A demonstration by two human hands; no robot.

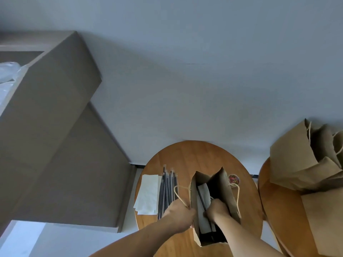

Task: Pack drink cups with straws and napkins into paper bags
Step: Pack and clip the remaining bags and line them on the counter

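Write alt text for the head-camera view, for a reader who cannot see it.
A person's left hand grips the rim of an open paper bag standing on a round wooden table, while the right hand holds a white napkin and black straw inside it. Spare napkins and straws lie to its left.

Head camera: one wide-angle view, worn on the person.
Faces forward and steeply down, close above a round tabletop [194, 154]; left hand [179, 213] and right hand [217, 208] at the paper bag [220, 184] sit low centre; wall [185, 89] fills the upper half, a second tabletop [278, 210] is cut by the right edge.
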